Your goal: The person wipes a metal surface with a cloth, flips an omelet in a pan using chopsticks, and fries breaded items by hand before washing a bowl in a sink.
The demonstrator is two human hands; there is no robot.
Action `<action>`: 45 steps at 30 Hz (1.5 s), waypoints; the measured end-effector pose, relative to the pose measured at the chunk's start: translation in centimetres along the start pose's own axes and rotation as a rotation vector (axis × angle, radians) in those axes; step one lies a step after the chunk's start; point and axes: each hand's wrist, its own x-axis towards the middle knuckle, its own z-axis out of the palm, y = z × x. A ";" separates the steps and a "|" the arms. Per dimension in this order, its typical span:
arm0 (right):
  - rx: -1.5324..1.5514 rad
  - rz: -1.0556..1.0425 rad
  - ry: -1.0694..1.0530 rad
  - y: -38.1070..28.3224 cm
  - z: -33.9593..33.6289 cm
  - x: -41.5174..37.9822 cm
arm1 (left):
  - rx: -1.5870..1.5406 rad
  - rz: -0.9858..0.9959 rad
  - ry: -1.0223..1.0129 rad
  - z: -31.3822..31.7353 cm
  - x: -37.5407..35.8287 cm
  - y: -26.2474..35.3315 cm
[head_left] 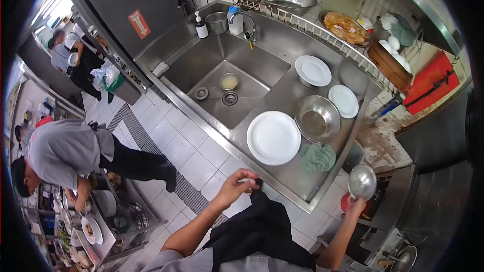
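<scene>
My right hand (356, 207) grips a small round metal bowl (362, 183) by its near edge, to the right of the counter corner. My left hand (239, 187) hangs in front of the counter edge, fingers loosely bent and apart from the thumb, nothing visible in it. Beyond it on the steel counter (282, 184) lies a large white plate (273, 138). Beside that plate are a wide metal bowl (317, 119) and a crumpled green cloth (318, 158). Farther back sit a white bowl (313, 71) and a smaller white plate (344, 102).
A sink (191, 75) holds a small bowl of cloudy liquid (229, 81) near its drain. The faucet (250, 22) rises behind. A rack (322, 31) carries a pan of food (345, 28). At left, a co-worker (70, 143) bends over a trolley; others stand farther back.
</scene>
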 end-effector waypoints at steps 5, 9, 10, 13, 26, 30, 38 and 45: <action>-0.030 0.016 -0.054 1.3 4.6 -4.4 | -0.011 0.182 0.036 -5.4 10.7 5.6; -0.102 -0.042 -0.050 -1.6 13.1 -6.5 | 0.043 0.107 0.127 -8.5 21.9 10.5; -0.156 -0.036 -0.084 -1.9 15.2 -6.5 | 0.058 0.105 0.111 -9.4 24.9 11.5; -0.227 -0.091 -0.107 1.1 20.1 -4.8 | 0.021 0.071 0.151 -12.8 34.3 13.7; -0.485 0.006 -0.230 12.4 50.2 -13.6 | -0.150 -0.037 0.102 -25.9 64.6 18.5; -0.660 0.025 -0.289 22.4 56.7 -9.5 | -0.321 -0.117 -0.353 -31.6 55.7 21.2; -0.903 -0.011 -0.342 28.0 76.5 -8.8 | -0.461 -0.240 -0.023 -39.6 54.9 16.3; -0.873 -0.297 -0.460 29.2 83.2 -6.7 | 0.006 0.074 0.045 -39.8 54.6 16.4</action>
